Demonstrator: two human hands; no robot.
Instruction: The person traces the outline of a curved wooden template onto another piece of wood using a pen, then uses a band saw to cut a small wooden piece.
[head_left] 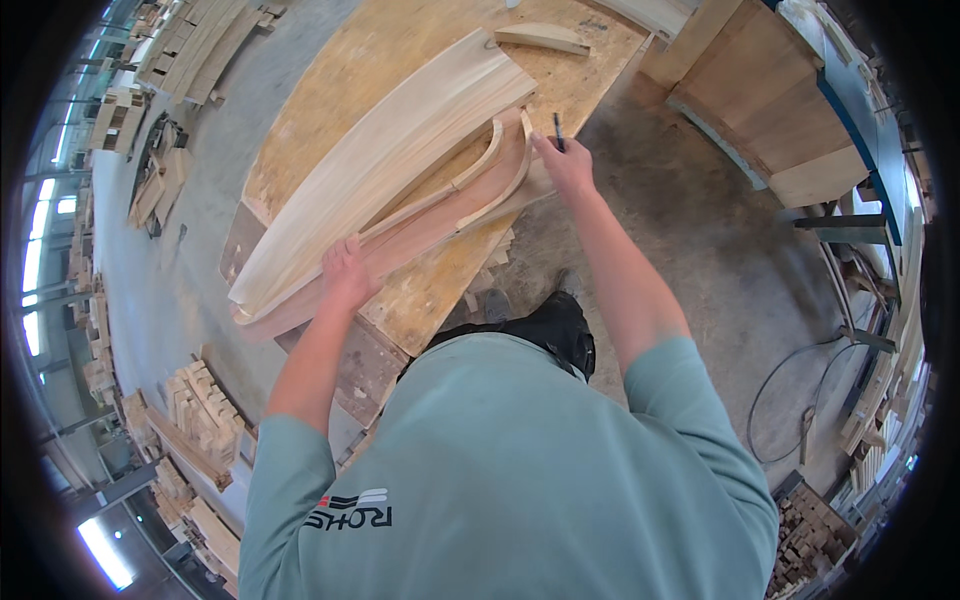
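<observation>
On the plywood-topped workbench [320, 90] lies a wide pale wooden board [385, 165] with a curved edge. Beside it, on my side, is a longer pinkish wooden board [420, 237]. Two slim curved wooden strips, a longer one [432, 200] and a shorter one [512, 192], rest on the pinkish board. My left hand [347, 275] has its fingers closed over the near left end of the longer strip. My right hand [567, 165] grips a dark pen [558, 132], upper end sticking up, its fingers at the shorter strip's far end. The pen's lower part is hidden.
A short curved wooden block [543, 39] lies at the bench's far end. A large curved wooden panel [765, 95] stands at the right, with a looped dark hose [765, 400] on the floor nearer me. Stacked timber [203, 410] is at the left.
</observation>
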